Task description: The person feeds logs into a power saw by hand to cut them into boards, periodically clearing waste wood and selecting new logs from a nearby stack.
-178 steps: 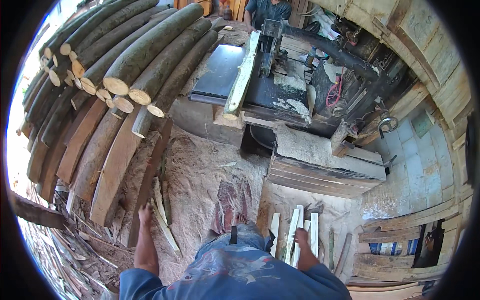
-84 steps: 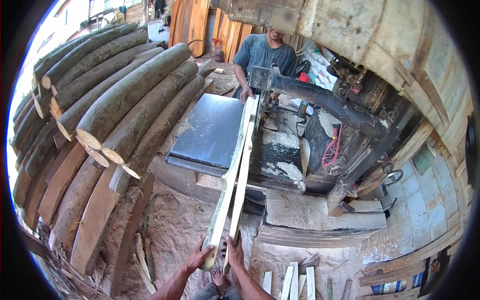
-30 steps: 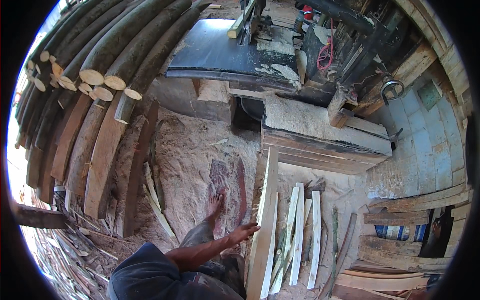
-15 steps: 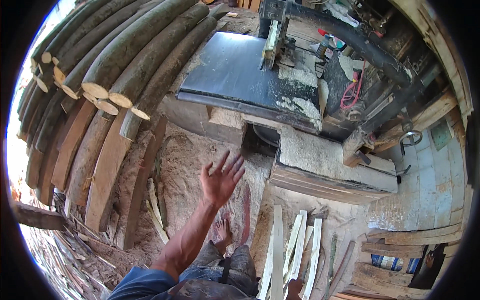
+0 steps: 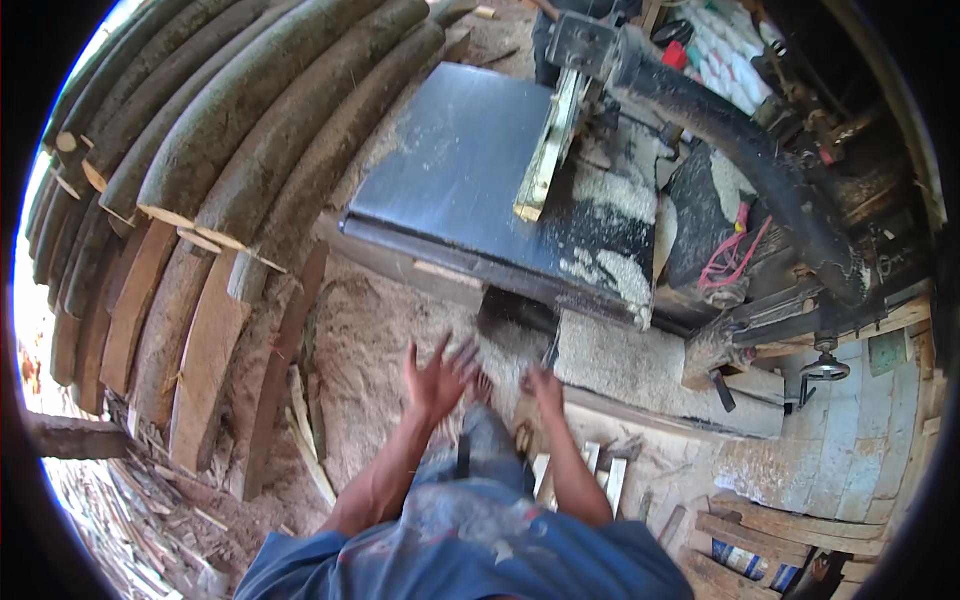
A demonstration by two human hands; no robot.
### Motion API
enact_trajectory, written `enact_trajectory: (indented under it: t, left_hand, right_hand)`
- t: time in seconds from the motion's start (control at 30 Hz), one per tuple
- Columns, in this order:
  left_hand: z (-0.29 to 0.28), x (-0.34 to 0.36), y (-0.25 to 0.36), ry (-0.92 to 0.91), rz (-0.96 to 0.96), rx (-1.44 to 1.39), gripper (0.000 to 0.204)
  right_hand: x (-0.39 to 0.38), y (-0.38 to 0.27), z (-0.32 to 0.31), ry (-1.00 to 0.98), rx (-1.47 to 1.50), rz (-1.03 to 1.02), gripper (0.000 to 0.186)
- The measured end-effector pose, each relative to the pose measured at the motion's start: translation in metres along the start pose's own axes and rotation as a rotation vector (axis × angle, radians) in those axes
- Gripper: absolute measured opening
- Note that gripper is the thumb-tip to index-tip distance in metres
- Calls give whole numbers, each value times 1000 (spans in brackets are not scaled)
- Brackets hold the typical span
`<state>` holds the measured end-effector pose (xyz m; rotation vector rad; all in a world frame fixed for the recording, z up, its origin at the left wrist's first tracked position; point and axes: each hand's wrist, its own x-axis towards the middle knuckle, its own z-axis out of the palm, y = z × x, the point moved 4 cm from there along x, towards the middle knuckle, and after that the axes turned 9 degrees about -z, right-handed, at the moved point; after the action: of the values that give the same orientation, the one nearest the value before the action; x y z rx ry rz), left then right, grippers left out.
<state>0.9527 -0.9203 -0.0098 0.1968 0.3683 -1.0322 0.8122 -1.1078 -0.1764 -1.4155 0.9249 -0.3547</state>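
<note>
My left hand (image 5: pixel 440 382) is held out over the sawdust floor with its fingers spread, and nothing is in it. To its right my right hand (image 5: pixel 543 390) is raised with the fingers curled in; no piece of wood shows in it. It is close to the sawdust-covered block (image 5: pixel 620 368) in front of the machine. On the dark metal saw table (image 5: pixel 445 150) a pale wood piece (image 5: pixel 537 190) lies beside the upright machine part, its near end pointing toward me. Both hands are apart from it.
Debarked and barked logs (image 5: pixel 250 130) are stacked at the left. Pale wood strips (image 5: pixel 615 485) lie on the floor beside my right forearm. A thick dark machine arm (image 5: pixel 760 140) curves over the right side. Part of another person (image 5: pixel 546 62) shows beyond the table.
My right hand has risen from beside the floor strips to near the block. The pale wood piece reaches farther toward me on the table. Another person has come into view beyond it.
</note>
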Motion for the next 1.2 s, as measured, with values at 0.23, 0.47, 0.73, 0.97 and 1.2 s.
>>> enact_trajectory:
  t: [0.23, 0.47, 0.73, 0.97, 1.2]
  left_hand:
    - [81, 96, 58, -160, 180, -80, 79]
    - [39, 126, 97, 237, 347, 653, 62]
    - [13, 79, 36, 292, -134, 1231, 70]
    - [-31, 1, -5, 252, 43, 1185, 69]
    - [-43, -94, -35, 260, -10, 1090, 69]
  right_hand:
    - [128, -212, 66, 4, 96, -18, 39]
    - [89, -159, 114, -133, -137, -80, 99]
    - [-54, -148, 120, -221, 112, -147, 64]
    - [-148, -119, 114, -211, 75, -80, 66]
    - [-231, -81, 112, -193, 173, -167, 72]
